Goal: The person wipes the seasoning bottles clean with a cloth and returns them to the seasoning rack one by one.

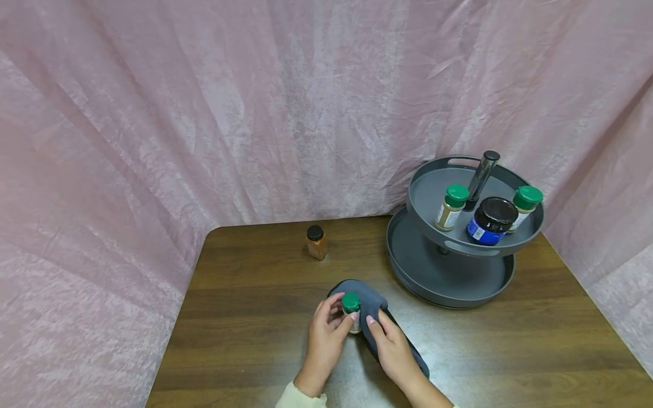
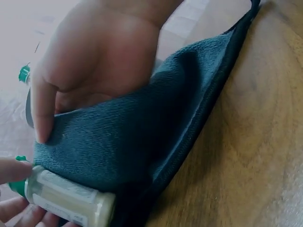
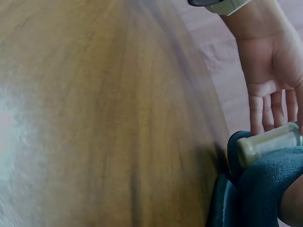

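With the fingers of my left hand (image 1: 323, 339) bent round the green-capped jar (image 1: 350, 302), I hold it between my hands, above the wooden surface (image 1: 245, 323). My right hand (image 1: 395, 350) pinches the grey cloth (image 1: 364, 294) that lies against the jar's side.

backdrop: pink draped fabric (image 1: 306, 113) | furniture: brown wood-grain table (image 1: 245, 317) | light: pale glare (image 1: 449, 334)

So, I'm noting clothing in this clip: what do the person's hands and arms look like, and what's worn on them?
The left hand and right hand wear no gloves. A pale yellowish-green sleeve ends at the left wrist. Beside that sleeve, the right wrist view shows a dark object, too cut off to identify.
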`<state>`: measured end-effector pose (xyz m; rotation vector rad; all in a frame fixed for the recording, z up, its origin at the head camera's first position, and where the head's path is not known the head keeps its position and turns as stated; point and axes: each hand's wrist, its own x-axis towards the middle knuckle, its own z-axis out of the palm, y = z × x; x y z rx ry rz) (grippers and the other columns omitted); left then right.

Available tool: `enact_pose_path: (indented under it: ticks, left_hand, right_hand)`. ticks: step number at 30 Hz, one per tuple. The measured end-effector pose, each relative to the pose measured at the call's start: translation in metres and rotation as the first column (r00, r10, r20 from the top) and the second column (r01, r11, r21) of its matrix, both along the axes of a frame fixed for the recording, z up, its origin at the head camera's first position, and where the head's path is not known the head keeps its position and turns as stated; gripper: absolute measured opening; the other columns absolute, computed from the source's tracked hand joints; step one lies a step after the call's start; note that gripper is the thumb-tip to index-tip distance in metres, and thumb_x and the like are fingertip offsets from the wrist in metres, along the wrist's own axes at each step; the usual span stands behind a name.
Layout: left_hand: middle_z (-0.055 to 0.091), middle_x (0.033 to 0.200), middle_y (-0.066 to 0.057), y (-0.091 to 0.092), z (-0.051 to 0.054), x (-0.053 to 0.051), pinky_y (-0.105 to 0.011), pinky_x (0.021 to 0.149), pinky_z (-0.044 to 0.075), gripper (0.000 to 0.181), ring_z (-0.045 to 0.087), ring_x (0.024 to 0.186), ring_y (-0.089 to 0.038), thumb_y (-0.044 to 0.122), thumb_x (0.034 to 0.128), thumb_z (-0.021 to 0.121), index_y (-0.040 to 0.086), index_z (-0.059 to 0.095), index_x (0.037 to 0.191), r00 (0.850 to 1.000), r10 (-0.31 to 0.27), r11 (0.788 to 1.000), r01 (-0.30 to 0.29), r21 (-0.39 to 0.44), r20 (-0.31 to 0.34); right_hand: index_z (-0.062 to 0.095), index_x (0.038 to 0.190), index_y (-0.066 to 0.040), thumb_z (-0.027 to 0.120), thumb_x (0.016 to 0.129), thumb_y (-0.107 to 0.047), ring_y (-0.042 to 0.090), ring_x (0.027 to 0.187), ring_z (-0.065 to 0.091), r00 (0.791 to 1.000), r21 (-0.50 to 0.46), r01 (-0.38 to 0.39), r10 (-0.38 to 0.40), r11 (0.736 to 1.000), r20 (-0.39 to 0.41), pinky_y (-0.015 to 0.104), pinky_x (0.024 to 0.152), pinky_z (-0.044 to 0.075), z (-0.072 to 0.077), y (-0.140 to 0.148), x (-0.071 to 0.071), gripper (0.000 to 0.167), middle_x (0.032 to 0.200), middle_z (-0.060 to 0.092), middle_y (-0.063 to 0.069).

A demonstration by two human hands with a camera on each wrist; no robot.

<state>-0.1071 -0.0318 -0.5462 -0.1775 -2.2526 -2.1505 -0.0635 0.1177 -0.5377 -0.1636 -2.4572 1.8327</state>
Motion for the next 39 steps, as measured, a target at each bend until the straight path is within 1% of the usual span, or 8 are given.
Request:
enact_pose_path:
  ticks: [3, 8, 13, 17, 23, 30, 36, 39]
  left_hand:
    - [0.062, 0.123, -0.013, 0.0, 0.002, 0.0, -0.032, 0.098, 0.055, 0.042, 0.061, 0.116, -0.023, 0.012, 0.09, 0.076, 0.01, 0.061, 0.129, 1.0, -0.006, 0.999, 0.005, 0.035, 0.014]
    - [0.064, 0.125, -0.013, 0.001, 0.003, 0.0, -0.028, 0.1, 0.053, 0.043, 0.062, 0.118, -0.022, 0.005, 0.0892, 0.074, 0.01, 0.06, 0.129, 1.0, -0.012, 0.999, 0.011, 0.044, 0.024]
    - [0.058, 0.125, -0.008, 0.002, 0.004, -0.001, -0.027, 0.101, 0.052, 0.047, 0.061, 0.119, -0.02, 0.006, 0.0865, 0.078, 0.014, 0.061, 0.129, 1.0, -0.022, 0.999, 0.022, 0.033, -0.01]
    - [0.056, 0.12, -0.009, 0.002, 0.001, -0.001, -0.03, 0.1, 0.054, 0.046, 0.061, 0.116, -0.02, 0.009, 0.0836, 0.082, 0.014, 0.064, 0.126, 0.999, -0.009, 1.0, 0.01, 0.026, -0.038]
    - [0.062, 0.119, -0.007, 0.002, -0.004, -0.001, -0.033, 0.096, 0.056, 0.044, 0.064, 0.113, -0.018, 0.013, 0.0835, 0.083, 0.015, 0.068, 0.125, 0.999, -0.011, 1.0, 0.011, -0.013, -0.049]
    - [0.066, 0.12, -0.005, 0.001, 0.001, 0.001, -0.034, 0.091, 0.058, 0.046, 0.067, 0.105, -0.016, 0.015, 0.0864, 0.081, 0.017, 0.067, 0.13, 0.995, -0.052, 0.998, 0.048, -0.048, -0.089]
    - [0.067, 0.125, -0.01, -0.001, 0.008, 0.002, -0.023, 0.091, 0.054, 0.05, 0.067, 0.107, -0.02, 0.015, 0.0936, 0.073, 0.017, 0.058, 0.141, 0.995, -0.1, 0.995, 0.1, -0.016, -0.014]
    - [0.066, 0.127, -0.012, -0.002, 0.01, 0.001, -0.022, 0.093, 0.053, 0.05, 0.065, 0.111, -0.019, 0.016, 0.0954, 0.07, 0.014, 0.055, 0.143, 0.996, -0.087, 0.996, 0.087, 0.024, 0.003]
  right_hand:
    - [0.057, 0.143, -0.029, 0.05, 0.107, -0.034, 0.011, 0.14, 0.046, 1.0, 0.028, 0.001, -0.002, 1.0, 0.011, 0.033, 0.117, 0.036, -0.002, 0.0, 0.0, 0.037, 0.145, 0.057, -0.01]
    - [0.061, 0.136, -0.031, 0.05, 0.107, -0.034, 0.011, 0.137, 0.049, 1.0, 0.001, -0.001, 0.001, 1.0, -0.002, 0.027, 0.114, 0.038, 0.0, 0.0, 0.001, 0.031, 0.139, 0.062, -0.01]
    - [0.064, 0.128, -0.031, 0.05, 0.107, -0.032, 0.01, 0.13, 0.055, 1.0, -0.038, 0.006, -0.006, 0.999, -0.016, 0.024, 0.109, 0.043, 0.004, -0.001, 0.003, 0.026, 0.132, 0.066, -0.008]
    - [0.061, 0.136, -0.028, 0.05, 0.107, -0.03, 0.012, 0.135, 0.052, 1.0, -0.076, 0.012, -0.013, 0.997, -0.017, 0.02, 0.11, 0.04, 0.009, -0.002, 0.004, 0.031, 0.139, 0.063, -0.005]
    - [0.055, 0.144, -0.022, 0.048, 0.108, -0.03, 0.014, 0.138, 0.049, 0.999, -0.12, 0.0, -0.004, 0.993, -0.04, 0.016, 0.108, 0.038, 0.014, -0.001, 0.004, 0.038, 0.146, 0.058, -0.001]
    - [0.056, 0.144, -0.016, 0.047, 0.108, -0.028, 0.021, 0.14, 0.048, 0.998, -0.107, -0.009, 0.002, 0.994, -0.068, 0.019, 0.109, 0.039, 0.013, 0.001, 0.002, 0.038, 0.146, 0.058, 0.005]
    - [0.051, 0.148, -0.02, 0.045, 0.108, -0.035, 0.016, 0.143, 0.042, 1.0, -0.066, -0.011, 0.009, 0.998, -0.029, 0.035, 0.118, 0.035, 0.006, 0.002, 0.0, 0.043, 0.151, 0.053, 0.0]
    - [0.055, 0.144, -0.023, 0.047, 0.108, -0.035, 0.017, 0.14, 0.047, 1.0, -0.04, 0.001, -0.002, 0.999, -0.013, 0.032, 0.116, 0.037, 0.003, 0.001, 0.001, 0.039, 0.146, 0.058, -0.002]
